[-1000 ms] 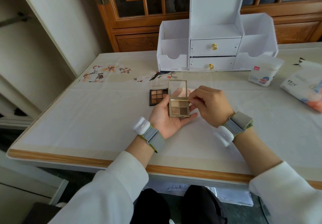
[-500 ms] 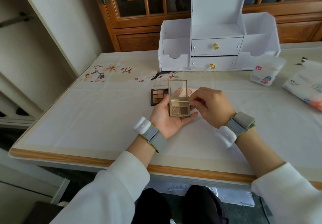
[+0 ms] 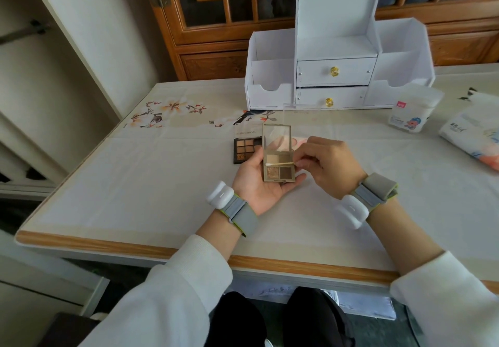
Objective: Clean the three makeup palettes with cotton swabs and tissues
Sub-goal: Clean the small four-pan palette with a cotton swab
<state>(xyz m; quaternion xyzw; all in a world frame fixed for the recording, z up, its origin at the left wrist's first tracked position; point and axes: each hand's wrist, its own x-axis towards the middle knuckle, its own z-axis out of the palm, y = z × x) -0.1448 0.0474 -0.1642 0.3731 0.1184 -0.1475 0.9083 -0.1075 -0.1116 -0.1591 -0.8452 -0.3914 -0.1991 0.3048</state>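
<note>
A small gold four-pan palette (image 3: pixel 279 172) with its clear lid up lies in my left hand (image 3: pixel 259 184), which cups it from below, palm up. My right hand (image 3: pixel 328 167) pinches a cotton swab (image 3: pixel 279 163) with a wooden stick. The swab lies across the middle of the palette, its white tip at the left edge. A dark palette (image 3: pixel 245 149) with several brown pans lies open on the table just behind my left hand. A third, pinkish palette (image 3: pixel 298 141) shows partly behind the gold lid.
A white drawer organiser (image 3: pixel 337 73) stands at the back of the table. A tub of cotton swabs (image 3: pixel 411 113) and a pack of tissues (image 3: pixel 475 138) lie at the right. The table's wooden front edge (image 3: pixel 162 249) runs near my sleeves.
My right hand has laid the swab sideways across the gold palette, its tip now at the left edge. My left hand holds the palette in the same place.
</note>
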